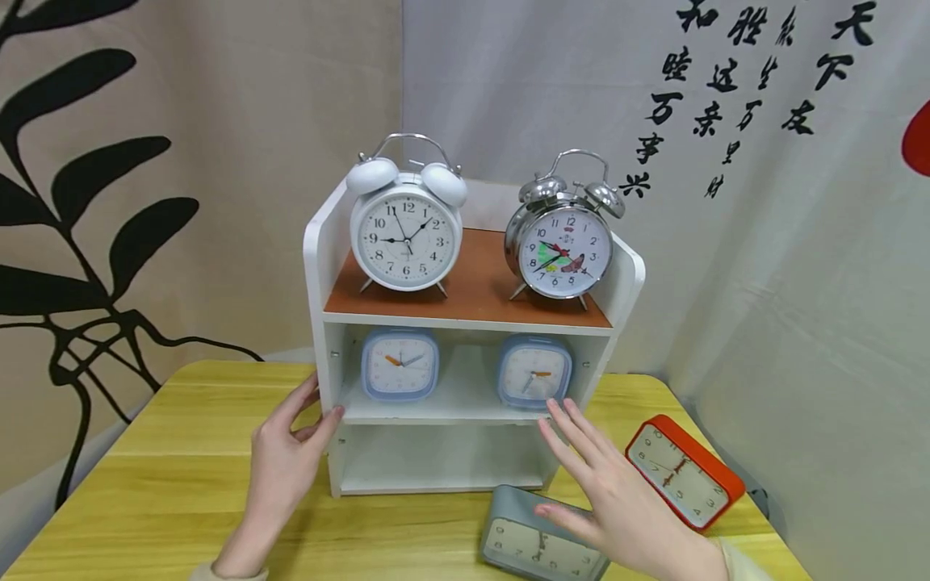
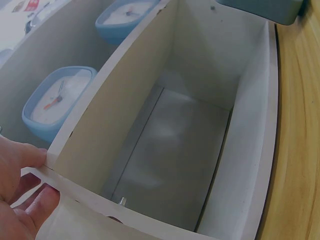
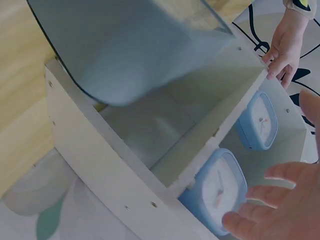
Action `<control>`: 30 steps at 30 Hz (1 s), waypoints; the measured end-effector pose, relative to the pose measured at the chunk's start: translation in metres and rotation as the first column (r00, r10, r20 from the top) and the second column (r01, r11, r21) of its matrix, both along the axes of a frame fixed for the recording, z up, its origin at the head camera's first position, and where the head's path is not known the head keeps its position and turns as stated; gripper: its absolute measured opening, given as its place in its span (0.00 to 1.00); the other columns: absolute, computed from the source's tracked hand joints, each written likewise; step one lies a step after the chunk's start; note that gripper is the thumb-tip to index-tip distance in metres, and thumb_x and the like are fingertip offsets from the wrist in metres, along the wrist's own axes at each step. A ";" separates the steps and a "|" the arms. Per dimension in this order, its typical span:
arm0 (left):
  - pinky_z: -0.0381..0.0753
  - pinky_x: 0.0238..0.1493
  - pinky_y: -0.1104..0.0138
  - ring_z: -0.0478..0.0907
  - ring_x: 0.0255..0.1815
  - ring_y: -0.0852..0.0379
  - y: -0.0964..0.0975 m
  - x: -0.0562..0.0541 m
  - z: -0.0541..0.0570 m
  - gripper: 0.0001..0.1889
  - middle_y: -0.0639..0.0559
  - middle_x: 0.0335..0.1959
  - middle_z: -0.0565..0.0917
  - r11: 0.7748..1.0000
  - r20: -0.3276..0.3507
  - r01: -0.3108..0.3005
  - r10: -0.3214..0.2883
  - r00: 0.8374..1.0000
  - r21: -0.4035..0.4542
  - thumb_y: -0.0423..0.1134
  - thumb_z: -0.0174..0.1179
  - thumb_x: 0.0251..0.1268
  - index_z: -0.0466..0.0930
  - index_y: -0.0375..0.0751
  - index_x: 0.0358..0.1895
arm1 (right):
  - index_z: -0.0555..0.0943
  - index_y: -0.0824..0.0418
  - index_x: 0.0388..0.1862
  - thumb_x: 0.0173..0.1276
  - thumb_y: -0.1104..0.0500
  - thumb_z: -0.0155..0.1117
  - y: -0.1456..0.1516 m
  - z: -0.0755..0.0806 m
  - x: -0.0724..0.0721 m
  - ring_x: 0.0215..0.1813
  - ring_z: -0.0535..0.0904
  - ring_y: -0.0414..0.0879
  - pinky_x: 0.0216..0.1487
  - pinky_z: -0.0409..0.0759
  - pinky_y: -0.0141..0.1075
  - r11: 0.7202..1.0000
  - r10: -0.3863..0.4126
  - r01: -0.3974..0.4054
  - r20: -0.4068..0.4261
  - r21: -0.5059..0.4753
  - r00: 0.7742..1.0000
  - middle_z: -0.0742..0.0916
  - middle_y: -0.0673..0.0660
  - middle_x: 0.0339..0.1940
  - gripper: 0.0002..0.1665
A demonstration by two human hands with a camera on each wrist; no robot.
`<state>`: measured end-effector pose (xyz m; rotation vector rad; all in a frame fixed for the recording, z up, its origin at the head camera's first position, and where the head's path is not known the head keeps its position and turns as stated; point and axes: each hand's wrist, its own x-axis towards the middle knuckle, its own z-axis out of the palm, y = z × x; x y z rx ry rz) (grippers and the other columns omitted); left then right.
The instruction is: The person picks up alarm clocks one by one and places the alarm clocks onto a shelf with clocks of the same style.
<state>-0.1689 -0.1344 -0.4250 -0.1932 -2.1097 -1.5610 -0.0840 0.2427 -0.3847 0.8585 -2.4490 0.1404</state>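
Observation:
A small white shelf (image 1: 443,324) with a brown top board stands on the table. My left hand (image 1: 286,456) holds its left side panel, thumb at the front edge and fingers against the outer face, as the left wrist view also shows. On the middle level sit two light-blue square clocks, a left clock (image 1: 400,365) and a right clock (image 1: 534,373). My right hand (image 1: 617,492) is spread, its fingertips near the lower edge of the right clock; whether they touch it I cannot tell. Below that hand, partly hidden, lies a grey-green rectangular clock (image 1: 534,545).
A white twin-bell alarm clock (image 1: 407,234) and a silver twin-bell alarm clock (image 1: 563,246) stand on the top level. To the right, a red rectangular clock (image 1: 686,472) lies on the yellow wood table (image 1: 182,484). Printed curtains (image 1: 763,266) hang behind.

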 end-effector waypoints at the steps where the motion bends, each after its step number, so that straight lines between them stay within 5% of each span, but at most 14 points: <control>1: 0.85 0.42 0.86 0.76 0.53 0.84 -0.001 0.000 0.000 0.29 0.33 0.68 0.82 1.000 0.000 -0.004 0.004 1.000 -0.003 0.27 0.68 0.69 0.75 0.37 0.73 | 0.62 0.55 0.85 0.72 0.32 0.65 0.001 -0.002 0.002 0.91 0.47 0.44 0.86 0.36 0.17 1.000 0.000 0.000 0.023 0.000 1.000 0.69 0.62 0.85 0.52; 10: 0.85 0.44 0.85 0.72 0.52 0.91 -0.002 0.001 0.000 0.29 0.32 0.67 0.82 1.000 -0.010 0.016 -0.016 1.000 0.024 0.26 0.67 0.68 0.75 0.36 0.73 | 0.61 0.52 0.85 0.67 0.31 0.69 0.017 -0.020 0.008 0.90 0.40 0.33 0.82 0.38 0.11 1.000 -0.007 0.005 0.082 0.025 0.997 0.66 0.56 0.87 0.55; 13: 0.85 0.44 0.85 0.72 0.52 0.91 -0.001 0.001 0.000 0.29 0.32 0.67 0.82 0.999 -0.011 0.020 -0.019 1.000 0.028 0.26 0.67 0.68 0.76 0.36 0.73 | 0.63 0.50 0.85 0.66 0.30 0.70 0.021 -0.025 0.010 0.89 0.38 0.29 0.81 0.68 0.24 0.998 -0.036 0.033 0.073 0.047 0.997 0.65 0.52 0.88 0.55; 17: 0.85 0.45 0.85 0.73 0.52 0.90 -0.001 0.002 0.000 0.29 0.32 0.67 0.82 0.999 -0.005 0.017 -0.017 1.000 0.029 0.26 0.67 0.68 0.75 0.36 0.73 | 0.65 0.47 0.84 0.65 0.30 0.71 0.026 -0.031 0.013 0.88 0.38 0.24 0.58 0.91 0.49 0.995 -0.072 0.066 0.082 0.069 0.994 0.66 0.48 0.87 0.54; 23: 0.86 0.44 0.85 0.85 0.60 0.49 0.000 0.002 0.001 0.29 0.32 0.67 0.83 1.000 0.010 0.002 -0.002 1.000 0.010 0.26 0.67 0.69 0.75 0.37 0.73 | 0.66 0.44 0.83 0.64 0.32 0.74 0.036 -0.041 0.019 0.86 0.39 0.20 0.55 0.92 0.50 0.994 -0.098 0.093 0.115 0.049 0.989 0.70 0.49 0.85 0.53; 25: 0.86 0.44 0.85 0.86 0.59 0.54 0.000 0.001 0.001 0.29 0.31 0.66 0.83 1.000 0.012 0.001 -0.002 1.000 0.011 0.26 0.67 0.69 0.75 0.37 0.73 | 0.66 0.43 0.83 0.63 0.32 0.75 0.039 -0.044 0.020 0.85 0.40 0.18 0.54 0.92 0.49 0.994 -0.102 0.099 0.129 0.036 0.986 0.70 0.46 0.85 0.53; 30: 0.86 0.43 0.85 0.72 0.50 0.91 0.000 0.001 0.001 0.29 0.30 0.66 0.83 1.000 0.015 0.010 -0.010 1.000 0.029 0.26 0.67 0.69 0.76 0.38 0.73 | 0.68 0.41 0.82 0.61 0.33 0.77 0.045 -0.055 0.022 0.83 0.55 0.23 0.53 0.92 0.46 0.995 -0.099 0.101 0.157 -0.005 0.983 0.71 0.42 0.83 0.53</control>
